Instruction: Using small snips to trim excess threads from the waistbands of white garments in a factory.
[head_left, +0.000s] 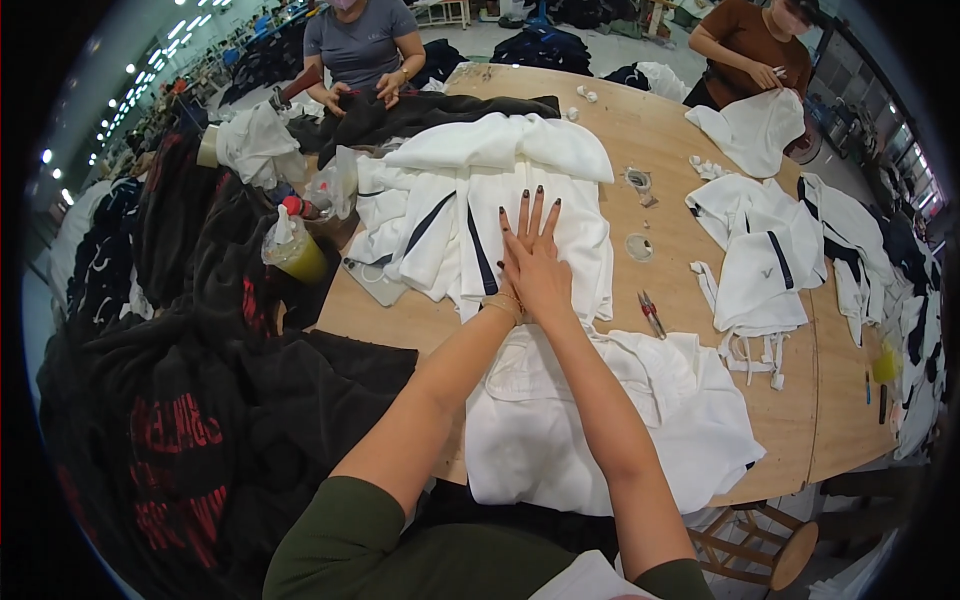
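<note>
Both my hands lie flat and overlapping on a white garment (590,235) with dark navy stripes, spread over the middle of the wooden table. My right hand (543,275) crosses over my left hand (513,283), which is partly hidden beneath it and has a thin bracelet at the wrist. The fingers that show are stretched out, with dark nails, pressing on the cloth. Neither hand holds anything. Nearer to me, under my forearms, a second white garment (690,400) hangs over the table edge. Thread snips (652,314) with red on them lie to the right.
Black garments with red print (180,430) are heaped at left. A plastic cup of yellow-green drink (298,250) and a phone (372,283) sit beside the cloth. Right stands a white hoodie pile (755,255). Two co-workers handle cloth across the table (640,110). A wooden stool (790,555) stands lower right.
</note>
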